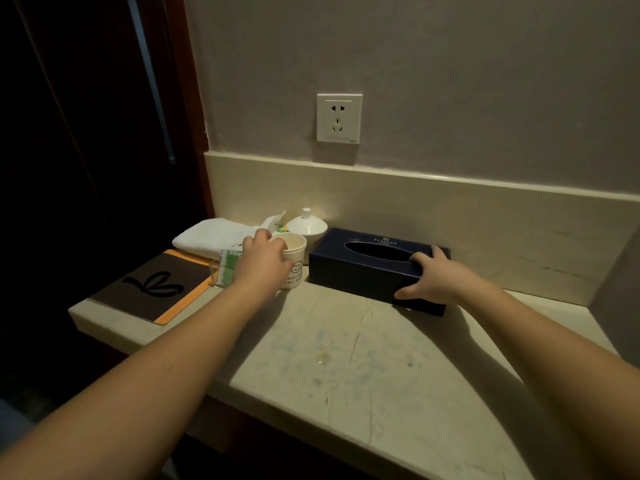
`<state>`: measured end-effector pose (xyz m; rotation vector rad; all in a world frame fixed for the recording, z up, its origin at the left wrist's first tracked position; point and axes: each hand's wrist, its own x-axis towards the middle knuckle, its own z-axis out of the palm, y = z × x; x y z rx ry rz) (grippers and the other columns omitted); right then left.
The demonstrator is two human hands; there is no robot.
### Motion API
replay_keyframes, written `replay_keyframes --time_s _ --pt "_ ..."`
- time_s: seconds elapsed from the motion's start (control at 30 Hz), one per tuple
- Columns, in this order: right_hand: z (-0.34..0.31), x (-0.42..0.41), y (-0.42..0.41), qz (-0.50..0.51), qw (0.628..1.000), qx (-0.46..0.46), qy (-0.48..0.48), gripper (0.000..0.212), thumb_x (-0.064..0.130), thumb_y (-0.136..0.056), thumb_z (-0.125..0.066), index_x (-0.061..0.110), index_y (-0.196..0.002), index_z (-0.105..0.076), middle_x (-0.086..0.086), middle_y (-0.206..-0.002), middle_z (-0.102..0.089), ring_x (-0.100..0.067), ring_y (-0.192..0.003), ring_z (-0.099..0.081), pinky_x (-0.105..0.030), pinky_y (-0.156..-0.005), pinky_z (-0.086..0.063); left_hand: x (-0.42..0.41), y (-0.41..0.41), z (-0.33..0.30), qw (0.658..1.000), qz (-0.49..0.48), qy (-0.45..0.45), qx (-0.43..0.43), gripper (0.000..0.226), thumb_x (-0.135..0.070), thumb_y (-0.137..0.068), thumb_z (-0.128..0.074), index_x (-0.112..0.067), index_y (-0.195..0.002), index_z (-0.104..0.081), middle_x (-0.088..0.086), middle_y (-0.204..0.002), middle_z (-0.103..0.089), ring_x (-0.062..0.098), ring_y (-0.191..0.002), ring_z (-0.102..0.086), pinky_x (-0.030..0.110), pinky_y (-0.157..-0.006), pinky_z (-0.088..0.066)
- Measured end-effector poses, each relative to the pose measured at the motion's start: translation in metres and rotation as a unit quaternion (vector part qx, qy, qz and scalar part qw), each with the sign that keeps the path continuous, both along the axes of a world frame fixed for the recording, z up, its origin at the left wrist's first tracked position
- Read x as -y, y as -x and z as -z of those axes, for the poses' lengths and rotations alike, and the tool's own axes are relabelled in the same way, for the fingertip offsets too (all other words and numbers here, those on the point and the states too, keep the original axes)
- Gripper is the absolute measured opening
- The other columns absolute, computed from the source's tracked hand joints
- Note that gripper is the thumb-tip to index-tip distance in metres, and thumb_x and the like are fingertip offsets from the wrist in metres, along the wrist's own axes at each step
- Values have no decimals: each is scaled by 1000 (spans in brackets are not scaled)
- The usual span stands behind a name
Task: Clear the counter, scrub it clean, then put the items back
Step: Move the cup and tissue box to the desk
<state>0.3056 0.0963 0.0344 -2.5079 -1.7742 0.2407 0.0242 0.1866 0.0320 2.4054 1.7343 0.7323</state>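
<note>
head view: left hand (265, 259) grasps the cup (294, 259), right hand (433, 277) grasps the tissue box (363, 268) near the counter's (346, 358) back edge, seemingly to clear them off.

A white wall socket (339, 118) sits on the grey-beige wall (450, 81), with two sets of pin holes one above the other. Just below the socket a pale stone upstand (467, 206) runs along the foot of the wall. Well to the left of the socket stands a dark wooden door frame (187, 98), and beyond it everything is in darkness
</note>
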Motion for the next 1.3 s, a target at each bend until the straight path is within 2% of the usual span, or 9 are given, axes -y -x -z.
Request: replay_keyframes --time_s 0.17,0.4,0.63,0.77,0.93,1.1,1.23,1.3 --pt "4 -3 -3 -2 1000 1 -11 92 67 -72 -66 30 -146 -27 -12 -159 -7 -38 -132 -38 -41 -101 -43 -6 3 5 999 30 3 33 23 -28 -94 -59 -13 -111 -65 4 -128 -47 22 -117 -44 39 -100 -42" --pt "1 2 2 1 1000 -8 -25 91 66 -71 -68 28 -145 -30 -12 -159 -11 -37 -130 -41 -39 -98 -45 16 15 -4 996 28 -22 86 24 -25 -92 -62 -10 -111 -65 4 -123 -50 21 -113 -49 36 -91 -46" --pt "-10 36 25 27 997 -20 -72 92 59 -70 -74 28 -145 -32 -10 -160 -5 -41 -136 -31 -47 -106 -39 78 44 -17 988 81 -50 122 13 -24 -90 -62 -13 -95 -62 0 -115 -50 19 -107 -49 35 -84 -48" --pt "-20 84 44 44 992 6 -118 87 59 -69 -75 30 -141 -37 -8 -160 -6 -41 -132 -35 -46 -102 -43 120 74 -28 979 112 -84 151 10 -21 -88 -64 -14 -86 -57 -1 -110 -50 18 -104 -49 30 -80 -42" --pt "-35 165 75 62 986 38 -152 84 59 -70 -73 31 -140 -37 -6 -161 -4 -40 -131 -36 -45 -99 -45 172 105 -31 969 136 -97 183 13 -20 -87 -65 -7 -86 -61 -5 -106 -49 15 -100 -48 26 -73 -35" --pt "-40 255 96 99 982 15 -161 81 58 -71 -72 33 -139 -37 -1 -161 1 -39 -129 -37 -45 -94 -47 218 115 -26 960 170 -89 204 12 -18 -85 -68 -7 -86 -61 -4 -111 -50 16 -99 -48 29 -73 -36" --pt "-31 325 100 143 974 1 -176 80 61 -70 -71 35 -138 -38 5 -160 3 -39 -128 -36 -48 -96 -47 251 107 -21 951 212 -82 209 12 -16 -84 -69 -8 -86 -61 -7 -111 -48 12 -97 -46 24 -68 -32" --pt "-25 358 100 170 969 -3 -181 78 60 -70 -71 34 -137 -39 6 -160 3 -38 -128 -37 -48 -96 -46 266 97 -19 942 242 -75 219 12 -15 -84 -70 -8 -87 -61 -8 -110 -47 12 -99 -46 26 -72 -33"
